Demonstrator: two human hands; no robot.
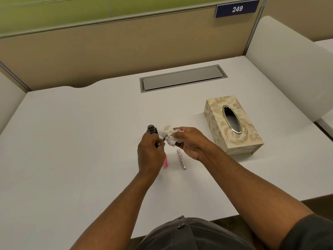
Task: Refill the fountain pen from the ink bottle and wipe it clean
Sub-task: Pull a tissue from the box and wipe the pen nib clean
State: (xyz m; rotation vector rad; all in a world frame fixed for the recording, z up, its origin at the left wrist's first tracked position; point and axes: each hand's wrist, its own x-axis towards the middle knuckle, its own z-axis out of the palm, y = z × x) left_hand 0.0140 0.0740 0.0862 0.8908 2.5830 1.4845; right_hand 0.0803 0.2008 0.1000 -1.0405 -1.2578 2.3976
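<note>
Desk (72, 141): L half bare, free passage. Centre blocked: open ink bottle (151, 129), pen barrel (181, 159), pink part (165, 162). R side: tissue box (232, 123). Rear: recessed cable tray (182, 77), partition (108, 51).

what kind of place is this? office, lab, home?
Likely an office or study-hall cubicle: a white desk enclosed by tan partition panels, a numbered plate reading 249 on the divider, and a cable-access flap built into the desktop.
</note>
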